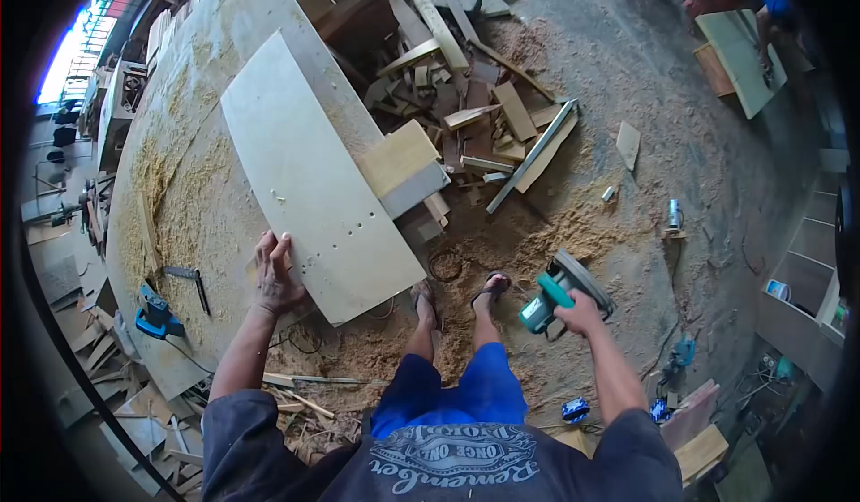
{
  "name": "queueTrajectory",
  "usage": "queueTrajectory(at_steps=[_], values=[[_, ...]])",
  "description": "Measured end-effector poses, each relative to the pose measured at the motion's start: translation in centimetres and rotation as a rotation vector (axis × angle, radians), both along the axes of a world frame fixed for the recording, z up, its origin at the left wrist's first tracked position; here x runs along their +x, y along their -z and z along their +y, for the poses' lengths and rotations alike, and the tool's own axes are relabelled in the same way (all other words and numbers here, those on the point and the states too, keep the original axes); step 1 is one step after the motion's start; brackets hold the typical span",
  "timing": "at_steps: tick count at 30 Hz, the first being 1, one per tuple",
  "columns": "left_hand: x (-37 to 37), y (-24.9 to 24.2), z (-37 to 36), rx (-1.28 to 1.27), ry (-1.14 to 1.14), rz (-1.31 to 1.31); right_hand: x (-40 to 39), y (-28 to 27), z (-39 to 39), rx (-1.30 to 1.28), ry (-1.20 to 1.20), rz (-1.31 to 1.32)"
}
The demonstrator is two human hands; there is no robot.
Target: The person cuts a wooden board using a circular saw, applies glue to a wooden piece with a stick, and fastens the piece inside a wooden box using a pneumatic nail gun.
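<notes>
A long pale wooden board [309,166] lies slantwise on the sawdust-strewn worktable, with several small dark holes near its closer end. My left hand [276,274] grips the board's left edge, thumb on top and fingers reaching toward the edge. Off to my right, above the floor, my right hand [580,312] is wrapped around the handle of a green circular saw [543,303]. The saw's grey base plate and guard face away from me, apart from the board. Under the board's right side sits a shorter wooden block [399,163].
A blue power tool [158,314] and a black square [190,280] rest on the worktable [193,81]. Wood offcuts [448,99] are heaped beyond the board. Sawdust covers the floor around my feet. At the upper right, another person's hand [767,63] touches a panel [739,59].
</notes>
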State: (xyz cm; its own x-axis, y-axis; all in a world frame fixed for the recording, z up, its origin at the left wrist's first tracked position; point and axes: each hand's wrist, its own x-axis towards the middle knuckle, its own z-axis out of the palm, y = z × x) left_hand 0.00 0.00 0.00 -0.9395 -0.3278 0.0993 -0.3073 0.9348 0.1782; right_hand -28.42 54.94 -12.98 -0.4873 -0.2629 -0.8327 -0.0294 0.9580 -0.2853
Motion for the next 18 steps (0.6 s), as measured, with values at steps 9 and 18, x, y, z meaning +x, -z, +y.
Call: queueTrajectory(at_steps=[9, 18], values=[[0.8, -2.6, -0.1, 0.035, -0.003, -0.019, 7.9, -9.8, -7.9, -0.228, 0.271, 0.18], [-0.2, -3.4, 0.4, 0.146, 0.037, -0.002, 11.6, -30.2, -10.5, -0.693, 0.657, 0.071]])
